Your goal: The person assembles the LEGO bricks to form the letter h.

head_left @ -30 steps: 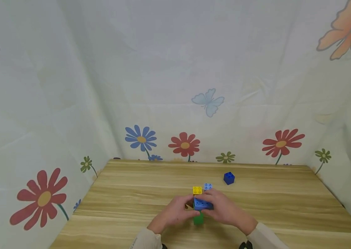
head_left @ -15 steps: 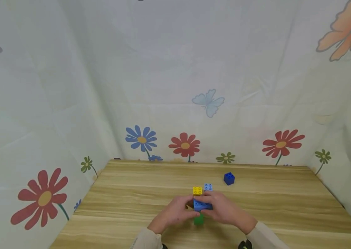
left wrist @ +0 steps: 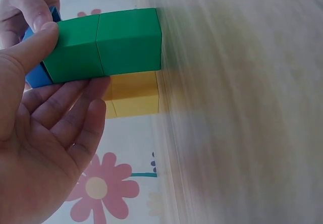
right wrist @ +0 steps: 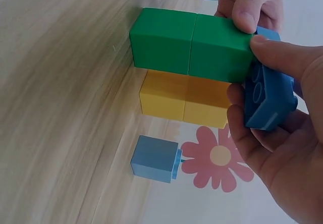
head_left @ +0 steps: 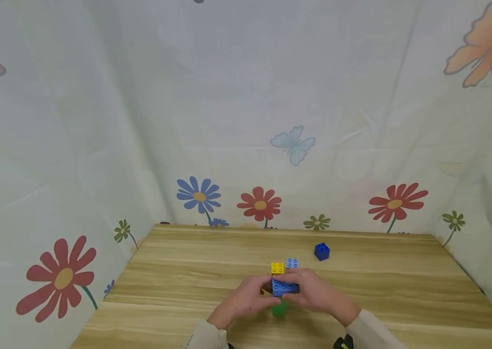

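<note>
Two green toy bricks (left wrist: pixel 128 41) stand stacked on the table, and a long blue brick (right wrist: pixel 270 95) lies across their top, overhanging to the right. My left hand (head_left: pixel 248 296) pinches the upper green brick, thumb near the blue brick's edge and fingers behind. The right hand (head_left: pixel 317 293) holds the blue brick from the other side, its thumb at the joint with the green and its fingers curled behind. Just beyond rises a stack of two yellow bricks (head_left: pixel 277 268).
A light blue brick (head_left: pixel 292 263) stands on the wooden table (head_left: pixel 193 257), right of the yellow stack. Farther back and to the right is a dark blue brick (head_left: pixel 322 251). A flowered cloth (head_left: pixel 228 121) hangs behind the table.
Both hands keep their places on the bricks, with only tiny shifts of the right fingers. The whole head view has drifted very slightly.
</note>
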Motion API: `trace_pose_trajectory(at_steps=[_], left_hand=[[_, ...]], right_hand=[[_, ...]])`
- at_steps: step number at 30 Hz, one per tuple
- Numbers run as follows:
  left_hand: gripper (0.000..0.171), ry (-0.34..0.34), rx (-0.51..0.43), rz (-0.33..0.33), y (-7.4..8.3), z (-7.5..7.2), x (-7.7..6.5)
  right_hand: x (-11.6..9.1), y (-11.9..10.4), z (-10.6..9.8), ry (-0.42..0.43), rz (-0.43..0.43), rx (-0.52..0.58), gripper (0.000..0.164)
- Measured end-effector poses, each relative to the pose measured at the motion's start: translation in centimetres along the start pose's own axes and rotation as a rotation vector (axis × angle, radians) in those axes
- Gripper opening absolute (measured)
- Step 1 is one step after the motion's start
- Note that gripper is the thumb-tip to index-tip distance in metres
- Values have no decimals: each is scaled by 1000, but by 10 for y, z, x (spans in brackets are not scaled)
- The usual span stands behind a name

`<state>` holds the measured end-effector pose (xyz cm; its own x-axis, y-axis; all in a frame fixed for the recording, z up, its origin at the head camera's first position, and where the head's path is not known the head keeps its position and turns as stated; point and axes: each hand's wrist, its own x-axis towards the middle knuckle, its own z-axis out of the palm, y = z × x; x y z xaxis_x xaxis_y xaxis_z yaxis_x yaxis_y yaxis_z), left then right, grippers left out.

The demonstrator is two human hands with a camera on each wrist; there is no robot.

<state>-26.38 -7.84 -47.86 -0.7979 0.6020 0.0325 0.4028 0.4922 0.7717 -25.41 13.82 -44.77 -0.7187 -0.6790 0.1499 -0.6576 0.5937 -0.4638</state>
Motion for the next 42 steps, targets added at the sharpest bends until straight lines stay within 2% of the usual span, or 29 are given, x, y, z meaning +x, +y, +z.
trace_pose_trajectory(at_steps=[15, 29, 42], left_hand=[[35, 2, 1, -6, 4, -1, -1], [34, -21, -17, 46, -2, -2, -5], [32, -47, -27, 30, -4, -7, -5]], right_hand=[[-3, -6, 0, 48, -32, -52, 48], [-2, -2, 4, 57, -66, -77, 46], [-2, -2, 6, 72, -78, -87, 47]])
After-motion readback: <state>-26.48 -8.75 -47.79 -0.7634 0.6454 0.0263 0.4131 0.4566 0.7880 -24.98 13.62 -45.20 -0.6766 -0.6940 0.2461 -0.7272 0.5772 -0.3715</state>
